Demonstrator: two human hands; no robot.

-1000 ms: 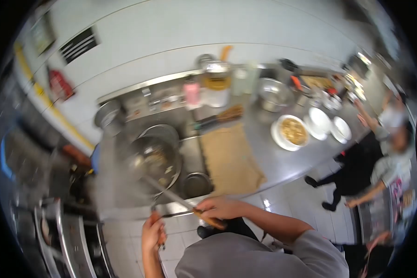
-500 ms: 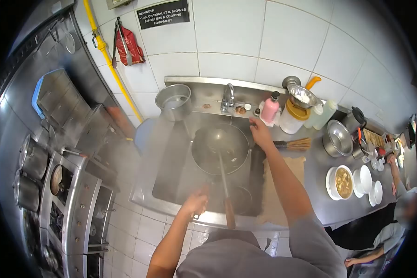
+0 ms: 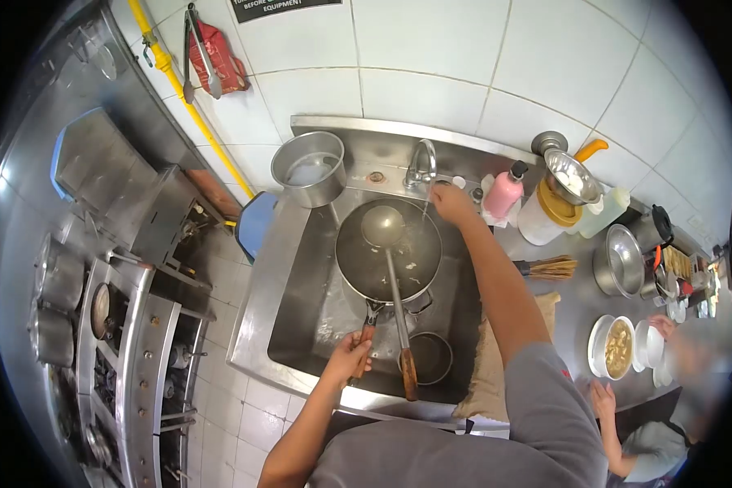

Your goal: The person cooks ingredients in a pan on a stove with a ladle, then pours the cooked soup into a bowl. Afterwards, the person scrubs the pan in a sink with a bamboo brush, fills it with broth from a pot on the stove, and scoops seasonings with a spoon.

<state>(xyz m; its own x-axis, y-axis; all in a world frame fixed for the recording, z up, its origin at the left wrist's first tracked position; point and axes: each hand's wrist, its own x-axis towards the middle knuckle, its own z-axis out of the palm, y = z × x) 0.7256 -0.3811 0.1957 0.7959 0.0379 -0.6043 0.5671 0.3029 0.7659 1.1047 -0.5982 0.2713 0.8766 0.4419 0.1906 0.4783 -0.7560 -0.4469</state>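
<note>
My left hand (image 3: pixel 351 358) is wrapped round the wooden handle (image 3: pixel 368 333) of a wok (image 3: pixel 358 272) in the sink (image 3: pixel 301 325). Cloudy water with pale bits lies in the wok. A ladle (image 3: pixel 384 226) rests in it, its wooden-ended handle (image 3: pixel 408 378) stretching toward me over the sink's front. My right hand (image 3: pixel 455 203) is curled beside the faucet (image 3: pixel 421 163); its fingertips are partly hidden, so what they grip is unclear. From the spout a thin stream of water (image 3: pixel 425 210) falls into the wok. A round pot (image 3: pixel 427 358) sits lower in the sink.
A metal pot (image 3: pixel 309 171) stands at the sink's back left corner. On the right are a pink soap bottle (image 3: pixel 506 193), a brush (image 3: pixel 549 267), a cloth (image 3: pixel 508 350) and a bowl of food (image 3: pixel 618 348). A co-worker's hand (image 3: pixel 602 398) is near that bowl. A stove (image 3: pixel 134 342) is at left.
The thick steam over the sink has mostly cleared. My right hand has come closer to the faucet. My left hand remains on the wok handle. The view has shifted, and the co-worker has moved nearer the bowls.
</note>
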